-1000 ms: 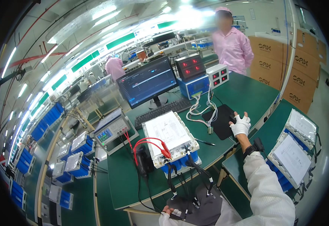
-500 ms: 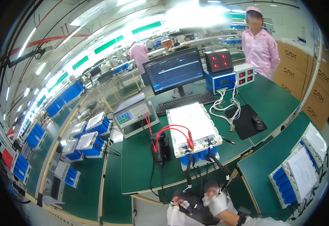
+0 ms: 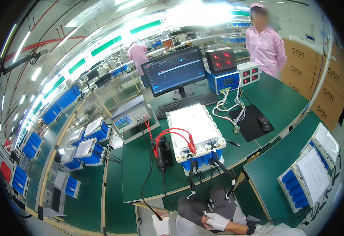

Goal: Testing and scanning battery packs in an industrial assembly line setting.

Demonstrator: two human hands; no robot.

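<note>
The left hand (image 3: 161, 225) grips a black lead (image 3: 154, 212). The right hand (image 3: 217, 222) pinches a thin cable (image 3: 205, 213), nearer than the white-topped battery pack (image 3: 194, 131).

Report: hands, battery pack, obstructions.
Left hand grips black lead. Right hand pinches thin lead. Battery pack on table, red clip attached. Dark cables in front.

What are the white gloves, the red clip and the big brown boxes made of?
The white gloves look like thin, matte cloth: snug and soft, though any weave is too small to see. The red clip seems covered in smooth plastic or rubber, judging by its even, bright colour. The brown boxes look like dull cardboard: flat tan sides with printing.
</note>
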